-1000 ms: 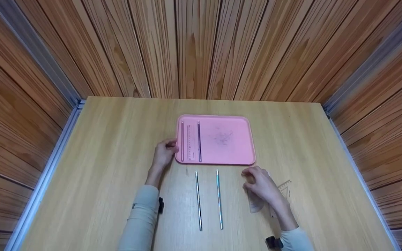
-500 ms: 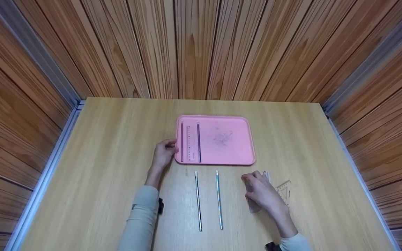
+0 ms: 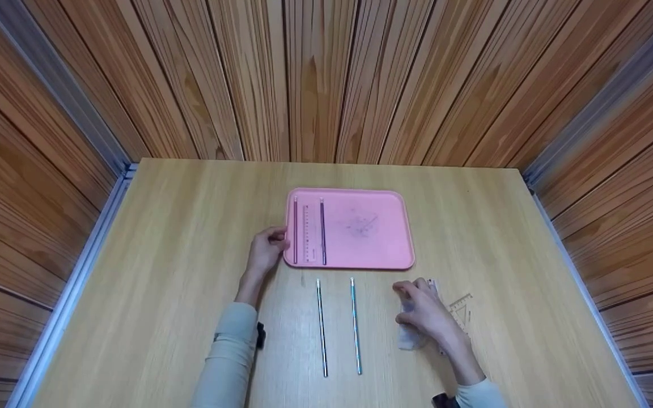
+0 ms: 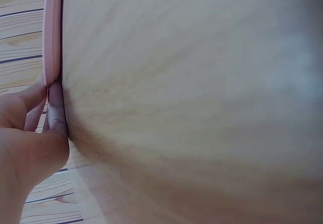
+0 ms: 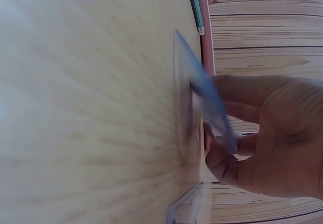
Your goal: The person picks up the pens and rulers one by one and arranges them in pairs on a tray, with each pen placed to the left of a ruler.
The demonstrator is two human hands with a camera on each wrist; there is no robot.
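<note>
A pink tray [image 3: 369,249] lies on the table, holding a clear ruler [image 3: 309,232], a dark red pencil [image 3: 296,229] and a dark pencil [image 3: 323,232]. My left hand [image 3: 264,252] holds the tray's left rim near its front corner; the left wrist view shows thumb and fingers on the tray rim [image 4: 53,32]. Right of the two loose pencils, my right hand [image 3: 428,309] pinches a clear protractor [image 3: 411,338]. In the right wrist view the protractor [image 5: 207,100] is tilted up from the table, between thumb and fingers. The hand hides much of it from the head.
A silvery pencil [image 3: 322,328] and a blue-green pencil [image 3: 356,326] lie side by side in front of the tray. A clear set square [image 3: 461,310] lies right of my right hand. Another clear piece [image 3: 432,285] shows partly behind that hand. Wood-panelled walls [image 3: 326,79] surround the table.
My right hand has drawn slightly toward me, and the protractor has tilted and shifted under it. My left hand stays at the tray rim.
</note>
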